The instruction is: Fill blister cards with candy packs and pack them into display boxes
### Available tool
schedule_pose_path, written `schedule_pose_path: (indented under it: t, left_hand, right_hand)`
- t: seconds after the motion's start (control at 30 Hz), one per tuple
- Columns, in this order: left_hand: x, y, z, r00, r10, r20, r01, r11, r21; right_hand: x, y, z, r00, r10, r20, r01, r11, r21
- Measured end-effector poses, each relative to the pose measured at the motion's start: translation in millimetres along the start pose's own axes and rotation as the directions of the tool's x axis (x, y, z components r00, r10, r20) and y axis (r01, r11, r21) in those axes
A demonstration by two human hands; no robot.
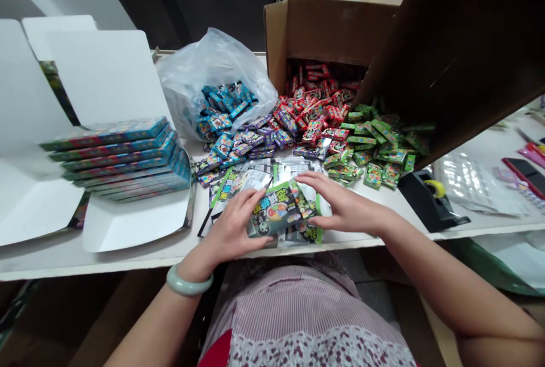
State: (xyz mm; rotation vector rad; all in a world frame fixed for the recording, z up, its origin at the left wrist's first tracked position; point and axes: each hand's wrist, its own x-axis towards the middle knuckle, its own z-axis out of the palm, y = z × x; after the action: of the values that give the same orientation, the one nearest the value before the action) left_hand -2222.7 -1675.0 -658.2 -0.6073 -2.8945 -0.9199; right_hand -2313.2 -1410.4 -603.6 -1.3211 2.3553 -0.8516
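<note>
Holding a green-and-black packet (276, 211) at the front edge of the tabletop (128, 259), you work just left of centre, with the packet tilted over a loose pile of clear sleeves (293, 167). Your left hand (230, 228), with a pale green bangle (189, 280) on its wrist, has its fingers bent and pressed against the packet's lower left side. Your right hand (346, 202) lies across the packet's upper right corner with its fingers nearly straight and slightly spread; you cannot tell whether they are gripping or only touching it. Beyond your hands, small purple boxes (259, 140) spill across the tabletop, with red boxes (315, 107) heaped in front of a cardboard carton (336, 29) and green boxes (378, 152) to their right. Blue boxes (223, 105) lie in a clear plastic bag (200, 66) near the back edge. Toward the left edge, a stack of long blue boxes (121, 157) sits in an open white carton (102, 77). Toward the right edge are a black tape dispenser (428, 199) and a phone (525, 177).
</note>
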Motion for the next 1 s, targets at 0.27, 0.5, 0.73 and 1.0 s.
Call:
schedule_pose_path:
  t: [0.27,0.5,0.73,1.0]
  left_hand:
    - [-3,-6,3.6,0.998,0.014,-0.067,-0.008,0.996,0.09]
    - [-1,-13,-5.2,0.994,-0.055,-0.089,0.066,0.99,0.121]
    - [-13,-31,-11.3,0.984,-0.097,-0.15,0.117,0.985,0.129]
    - [-4,-32,-12.8,0.988,-0.087,-0.127,0.1,0.99,0.098]
  right_hand:
    - [21,18,17,0.917,0.285,-0.28,-0.189,0.926,0.325]
    - [105,132,-25,0.562,0.648,-0.513,-0.507,0.761,0.406]
    - [105,136,-14,0.58,0.697,-0.421,-0.368,0.685,0.629]
    - [36,75,-12,0.739,0.577,-0.347,-0.254,0.716,0.65]
